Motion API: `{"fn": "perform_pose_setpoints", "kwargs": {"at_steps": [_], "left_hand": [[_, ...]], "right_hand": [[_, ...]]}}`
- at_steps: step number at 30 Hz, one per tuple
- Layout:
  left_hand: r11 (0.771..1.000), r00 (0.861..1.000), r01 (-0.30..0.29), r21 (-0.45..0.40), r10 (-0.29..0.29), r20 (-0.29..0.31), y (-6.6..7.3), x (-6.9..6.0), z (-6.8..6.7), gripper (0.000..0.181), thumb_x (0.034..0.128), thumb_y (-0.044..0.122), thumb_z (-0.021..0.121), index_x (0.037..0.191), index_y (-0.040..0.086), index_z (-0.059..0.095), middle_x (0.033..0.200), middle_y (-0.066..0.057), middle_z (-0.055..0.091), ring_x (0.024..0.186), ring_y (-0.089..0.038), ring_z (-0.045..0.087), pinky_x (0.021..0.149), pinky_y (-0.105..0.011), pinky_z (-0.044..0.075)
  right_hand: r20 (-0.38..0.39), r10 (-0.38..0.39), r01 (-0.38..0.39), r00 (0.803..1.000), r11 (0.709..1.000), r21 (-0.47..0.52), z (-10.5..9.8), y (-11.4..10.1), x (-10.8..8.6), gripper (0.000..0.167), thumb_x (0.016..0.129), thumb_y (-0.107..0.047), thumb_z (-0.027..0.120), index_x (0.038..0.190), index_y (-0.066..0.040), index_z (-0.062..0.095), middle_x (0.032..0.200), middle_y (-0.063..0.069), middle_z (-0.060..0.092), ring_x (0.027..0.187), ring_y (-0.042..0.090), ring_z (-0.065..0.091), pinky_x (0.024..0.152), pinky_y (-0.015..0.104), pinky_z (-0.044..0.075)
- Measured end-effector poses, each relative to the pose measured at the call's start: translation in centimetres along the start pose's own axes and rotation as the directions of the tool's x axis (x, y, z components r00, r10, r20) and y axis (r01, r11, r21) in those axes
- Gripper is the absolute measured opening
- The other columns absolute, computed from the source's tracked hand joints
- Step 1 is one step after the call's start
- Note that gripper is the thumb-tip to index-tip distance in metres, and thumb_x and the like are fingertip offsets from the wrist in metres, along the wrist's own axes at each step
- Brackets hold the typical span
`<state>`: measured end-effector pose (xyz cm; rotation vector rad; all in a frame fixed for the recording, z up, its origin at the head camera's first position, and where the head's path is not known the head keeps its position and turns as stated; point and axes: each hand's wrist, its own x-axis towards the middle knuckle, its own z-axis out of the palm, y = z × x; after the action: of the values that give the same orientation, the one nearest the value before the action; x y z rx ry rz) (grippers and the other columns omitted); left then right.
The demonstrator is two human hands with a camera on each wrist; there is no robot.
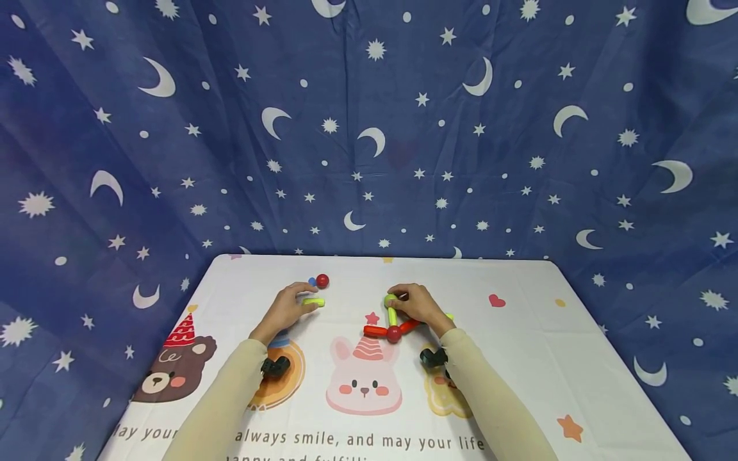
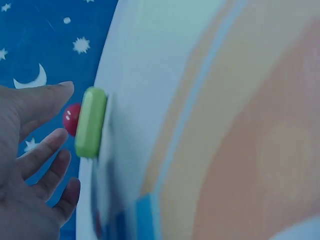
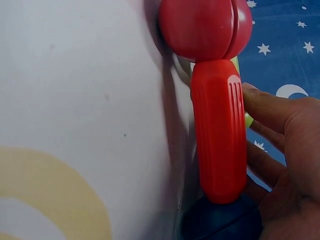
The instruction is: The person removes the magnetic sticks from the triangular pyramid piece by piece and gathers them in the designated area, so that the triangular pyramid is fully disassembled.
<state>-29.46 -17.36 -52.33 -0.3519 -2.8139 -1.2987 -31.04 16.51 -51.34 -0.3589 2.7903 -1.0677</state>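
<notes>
My left hand (image 1: 288, 307) is spread beside a loose lime-green rod (image 1: 314, 301) on the table; in the left wrist view a gap shows between the fingertips and that rod (image 2: 91, 122). Just beyond lie a red ball (image 1: 323, 280) and a small blue piece (image 1: 312, 282). My right hand (image 1: 419, 303) pinches a green ball (image 1: 390, 299) on a joined toy structure. From that ball a green rod (image 1: 393, 317) runs to a red ball (image 1: 394, 334), which bears red rods (image 1: 375, 331) on two sides. The right wrist view shows one red rod (image 3: 218, 132) ending at a dark blue ball (image 3: 222, 220).
A white printed cloth (image 1: 507, 358) covers the table. Behind and beside it hangs a blue curtain (image 1: 398, 128) with moons and stars. Dark wrist-worn devices (image 1: 434, 357) sit under both forearms. A yellow-green end (image 1: 450, 316) peeks out past the right hand.
</notes>
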Motion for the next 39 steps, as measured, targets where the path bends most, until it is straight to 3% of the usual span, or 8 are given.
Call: {"fn": "perform_pose_setpoints", "kwargs": {"at_steps": [6,12,22,28,33,39], "left_hand": [[0.999,1.0,-0.027,-0.045,0.027,-0.006,1.8,-0.6,0.4,0.033,0.086,0.016,0.076,0.118,0.011,0.068,0.132,-0.01,0.06,0.124,-0.032,0.055,0.101,-0.049,0.046],[0.998,0.998,-0.057,-0.041,0.057,-0.002,2.9,-1.1,1.1,0.031,0.087,0.018,0.075,0.117,0.014,0.068,0.129,-0.007,0.062,0.124,-0.031,0.056,0.103,-0.05,0.046],[0.983,0.987,-0.153,-0.101,0.157,0.028,4.4,-2.2,2.7,0.03,0.0886,0.016,0.073,0.117,0.007,0.067,0.123,-0.004,0.064,0.118,-0.028,0.059,0.102,-0.048,0.047],[0.983,0.989,-0.141,-0.115,0.145,0.027,5.1,-2.9,3.7,0.029,0.0882,0.018,0.074,0.116,0.012,0.068,0.117,-0.003,0.067,0.114,-0.024,0.06,0.101,-0.045,0.048],[0.981,0.989,-0.13,-0.142,0.138,0.044,5.7,-3.2,4.5,0.029,0.0885,0.018,0.073,0.116,0.01,0.068,0.116,-0.007,0.067,0.114,-0.027,0.06,0.102,-0.046,0.047],[0.978,0.988,-0.139,-0.153,0.147,0.047,6.3,-3.1,5.1,0.029,0.0886,0.018,0.073,0.116,0.01,0.068,0.114,0.0,0.067,0.113,-0.024,0.061,0.101,-0.044,0.048]], "right_hand": [[-0.005,0.023,-0.023,1.0,1.0,-0.001,0.0,0.1,0.0,0.033,0.088,-0.029,0.075,0.118,-0.018,0.071,0.117,0.004,0.07,0.095,0.018,0.064,0.078,0.027,0.054],[-0.009,0.009,-0.009,1.0,1.0,0.0,0.0,-0.1,-0.2,0.034,0.087,-0.028,0.075,0.119,-0.017,0.071,0.116,0.004,0.071,0.096,0.018,0.064,0.086,0.034,0.054],[-0.076,-0.101,0.098,0.992,0.995,-0.036,-0.1,0.3,-1.3,0.031,0.086,-0.022,0.076,0.115,-0.015,0.071,0.119,0.007,0.071,0.115,0.029,0.064,0.102,0.047,0.048],[-0.098,-0.124,0.119,0.987,0.992,-0.05,-0.5,-0.1,-2.9,0.032,0.086,-0.022,0.076,0.116,-0.013,0.071,0.124,0.007,0.068,0.126,0.031,0.057,0.109,0.05,0.041],[-0.124,-0.153,0.142,0.98,0.986,-0.089,-0.6,-0.6,-4.4,0.031,0.085,-0.023,0.077,0.115,-0.014,0.072,0.122,0.006,0.069,0.122,0.03,0.06,0.107,0.049,0.044],[-0.154,-0.181,0.166,0.971,0.98,-0.105,-0.6,-1.0,-5.8,0.03,0.085,-0.02,0.077,0.114,-0.013,0.073,0.117,0.005,0.071,0.115,0.028,0.063,0.102,0.046,0.047]]}}
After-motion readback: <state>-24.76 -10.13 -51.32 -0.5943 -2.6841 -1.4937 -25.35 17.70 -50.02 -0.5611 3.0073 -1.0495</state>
